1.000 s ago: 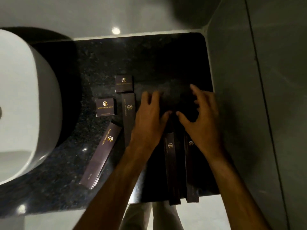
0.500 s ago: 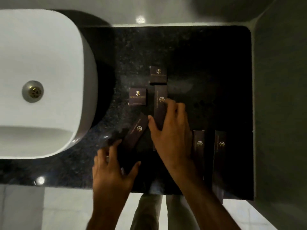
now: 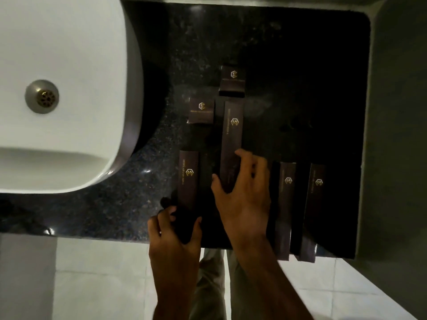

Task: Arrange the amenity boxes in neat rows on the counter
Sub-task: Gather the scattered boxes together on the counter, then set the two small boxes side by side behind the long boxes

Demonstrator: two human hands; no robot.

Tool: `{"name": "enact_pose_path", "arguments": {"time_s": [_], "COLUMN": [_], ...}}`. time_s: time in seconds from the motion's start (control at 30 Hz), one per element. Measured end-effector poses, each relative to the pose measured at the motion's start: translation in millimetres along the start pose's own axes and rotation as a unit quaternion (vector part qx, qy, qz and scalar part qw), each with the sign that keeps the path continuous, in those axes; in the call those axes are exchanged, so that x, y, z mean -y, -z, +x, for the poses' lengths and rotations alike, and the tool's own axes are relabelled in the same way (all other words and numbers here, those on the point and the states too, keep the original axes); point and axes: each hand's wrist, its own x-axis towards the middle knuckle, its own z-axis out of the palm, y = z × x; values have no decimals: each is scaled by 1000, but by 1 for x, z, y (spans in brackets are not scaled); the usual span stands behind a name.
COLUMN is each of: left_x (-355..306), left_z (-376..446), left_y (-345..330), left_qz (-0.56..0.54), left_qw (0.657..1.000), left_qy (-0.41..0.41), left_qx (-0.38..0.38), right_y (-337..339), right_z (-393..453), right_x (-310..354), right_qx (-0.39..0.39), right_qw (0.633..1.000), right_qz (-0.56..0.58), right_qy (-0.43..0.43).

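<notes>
Dark brown amenity boxes with gold logos lie on the black granite counter (image 3: 300,65). My left hand (image 3: 175,232) grips the near end of a long box (image 3: 188,176) that lies straight, pointing away from me. My right hand (image 3: 242,195) is closed around the near end of a second long box (image 3: 232,135). Two more long boxes (image 3: 286,204) (image 3: 313,204) lie side by side at the right, their near ends past the counter's front edge. Two small square boxes (image 3: 201,110) (image 3: 232,80) sit farther back.
A white basin (image 3: 69,65) with a metal drain (image 3: 42,97) takes up the left of the counter. A grey wall (image 3: 397,135) bounds the counter on the right. Pale floor tiles (image 3: 92,278) and my trouser legs show below the front edge.
The long box at the left lay slanted; now it lies straight with my left hand on its near end. My right hand stays on the middle long box. The view has shifted left.
</notes>
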Motion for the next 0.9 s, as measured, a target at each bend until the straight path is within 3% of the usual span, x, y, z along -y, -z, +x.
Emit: {"name": "enact_pose_path", "arguments": {"time_s": [0.2,0.4,0.57,0.7,0.83,0.9], "left_x": [0,-3,-6,-21,-61,-83], "left_z": [-5,-12,-10,14,79,122], "left_y": [1,-10,-8,11,25,26], "left_qz": [-6,-20,-34,-64,-64,3], "left_qw": [1000,999,999,996,981,973], "left_qy": [6,-1,-1,-56,-182,-232], "left_qx": [-2,26,17,-32,3,7], "right_y": [10,-2,3,33,39,32], "right_z": [-38,-99,-96,-54,50,105], "right_x": [-8,-34,-34,-16,22,41], "right_qx": [-32,32,23,-40,-66,-43], "right_qw": [999,996,998,998,987,988], "right_qz": [15,-2,3,46,74,31], "right_qy": [-9,-87,-54,7,123,148]}}
